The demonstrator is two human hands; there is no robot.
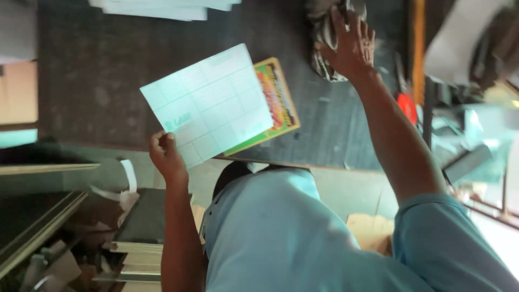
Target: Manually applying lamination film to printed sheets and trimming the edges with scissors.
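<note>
My left hand (165, 154) pinches the lower corner of a pale green sheet (208, 103) printed with a grid of boxes, and holds it up over the dark tabletop (92, 70). Under that sheet lies a colourful booklet (278, 97) with a green and orange cover, partly hidden. My right hand (351, 43) reaches far across the table and rests on a crumpled striped cloth (324, 32), fingers spread over it. My light blue shirt fills the lower middle of the view.
A stack of white papers (162, 8) lies at the table's far edge. Stacked boards and books (140, 227) sit low on the left. A red object (406, 105) and cluttered tools lie to the right, beside an orange strip (417, 32).
</note>
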